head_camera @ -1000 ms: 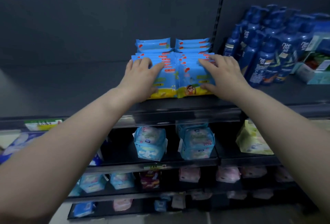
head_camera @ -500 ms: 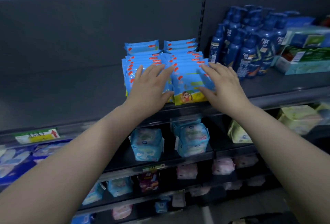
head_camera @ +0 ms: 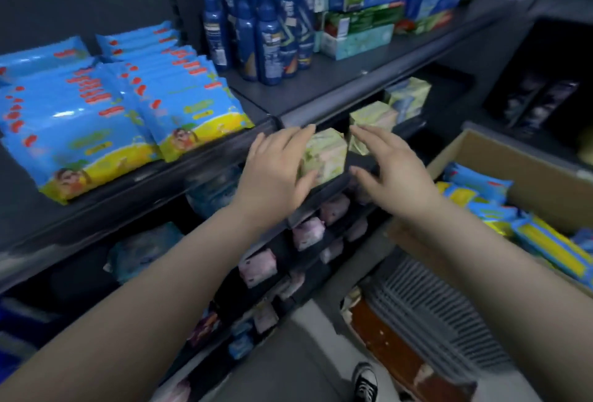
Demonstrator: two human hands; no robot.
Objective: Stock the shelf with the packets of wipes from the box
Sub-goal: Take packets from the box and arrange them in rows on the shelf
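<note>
Blue and yellow packets of wipes (head_camera: pixel 96 119) stand in two leaning rows on the dark top shelf (head_camera: pixel 208 157) at the left. A cardboard box (head_camera: pixel 513 167) at the right holds more packets of wipes (head_camera: pixel 481 196). My left hand (head_camera: pixel 276 174) and my right hand (head_camera: pixel 391 174) hover side by side in the air between shelf and box, in front of the shelf's lower levels. Both have straight, spread fingers and hold nothing.
Dark blue bottles (head_camera: pixel 266 29) and green and blue cartons (head_camera: pixel 362 19) fill the top shelf right of the wipes. Pale green packs (head_camera: pixel 324 157) and pink packs (head_camera: pixel 308 231) sit on lower shelves. A grey ribbed crate (head_camera: pixel 433 315) and a shoe (head_camera: pixel 365 382) are on the floor below.
Both hands have left the wipes on the shelf and swung right and down towards the box. The view has turned right, bringing the box into sight.
</note>
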